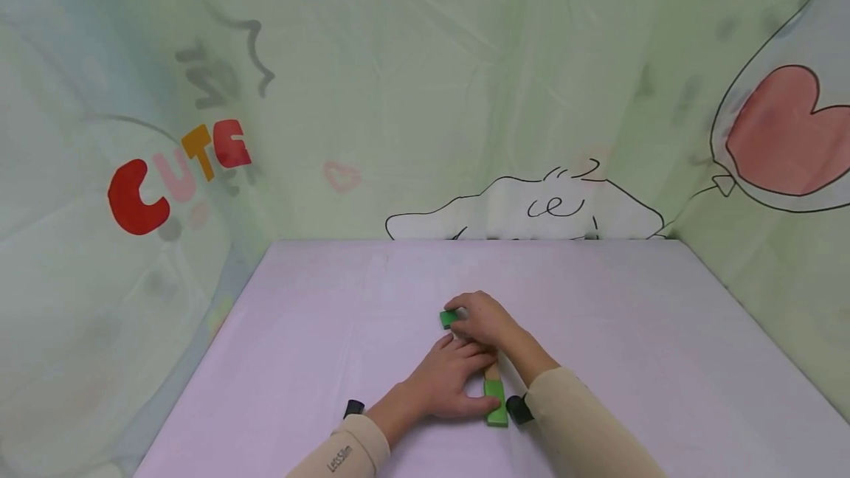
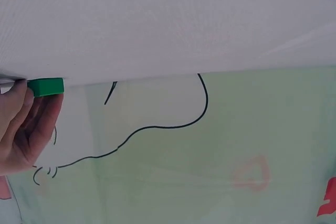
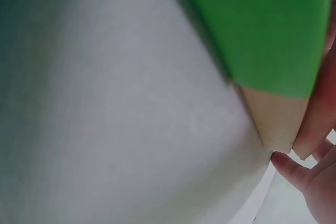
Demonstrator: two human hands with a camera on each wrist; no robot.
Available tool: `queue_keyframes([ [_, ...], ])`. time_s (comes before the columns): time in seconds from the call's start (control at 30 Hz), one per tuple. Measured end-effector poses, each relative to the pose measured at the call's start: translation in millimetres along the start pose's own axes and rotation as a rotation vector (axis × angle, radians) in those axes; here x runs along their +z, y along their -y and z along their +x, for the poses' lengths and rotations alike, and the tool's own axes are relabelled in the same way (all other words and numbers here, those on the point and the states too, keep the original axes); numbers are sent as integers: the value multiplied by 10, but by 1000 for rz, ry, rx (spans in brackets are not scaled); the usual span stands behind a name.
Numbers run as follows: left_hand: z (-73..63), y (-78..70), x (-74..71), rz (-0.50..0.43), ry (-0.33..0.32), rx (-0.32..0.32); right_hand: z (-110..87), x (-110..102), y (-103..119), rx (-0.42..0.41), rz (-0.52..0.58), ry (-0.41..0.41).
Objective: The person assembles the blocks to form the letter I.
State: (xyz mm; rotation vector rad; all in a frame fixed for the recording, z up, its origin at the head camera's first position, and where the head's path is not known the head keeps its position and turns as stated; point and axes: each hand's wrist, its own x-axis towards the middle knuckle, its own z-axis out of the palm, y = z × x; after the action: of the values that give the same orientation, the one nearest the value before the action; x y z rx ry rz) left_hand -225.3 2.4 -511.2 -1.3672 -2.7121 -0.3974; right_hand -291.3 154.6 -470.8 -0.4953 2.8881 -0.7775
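My right hand (image 1: 485, 319) pinches a small green block (image 1: 448, 319) between thumb and fingers; in the left wrist view this block (image 2: 48, 86) shows at the fingertips. Nearer to me, a longer green block (image 1: 495, 400) lies end to end with a tan wooden block (image 1: 492, 372). My left hand (image 1: 451, 383) spreads its fingers over the far part of this row, and its thumb touches the longer green block. That hand hides part of the row. The right wrist view has the green block (image 3: 268, 30) and the tan block (image 3: 275, 116) close up, fingers beside them.
A black object (image 1: 519, 409) stands by the right forearm, close to the longer green block. Another black object (image 1: 354, 408) is beside the left wrist. The pale table (image 1: 319, 293) ends at a printed cloth backdrop (image 1: 425, 94) behind and at the sides.
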Motion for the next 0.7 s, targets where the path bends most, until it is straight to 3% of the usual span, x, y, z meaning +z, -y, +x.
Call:
queue_keyframes([
  [0.3, 26, 4, 24, 3, 29, -27, -23, -29, -98, 102, 84, -47],
  [0.7, 21, 5, 27, -2, 27, -33, -69, -84, -172, 100, 122, -85],
])
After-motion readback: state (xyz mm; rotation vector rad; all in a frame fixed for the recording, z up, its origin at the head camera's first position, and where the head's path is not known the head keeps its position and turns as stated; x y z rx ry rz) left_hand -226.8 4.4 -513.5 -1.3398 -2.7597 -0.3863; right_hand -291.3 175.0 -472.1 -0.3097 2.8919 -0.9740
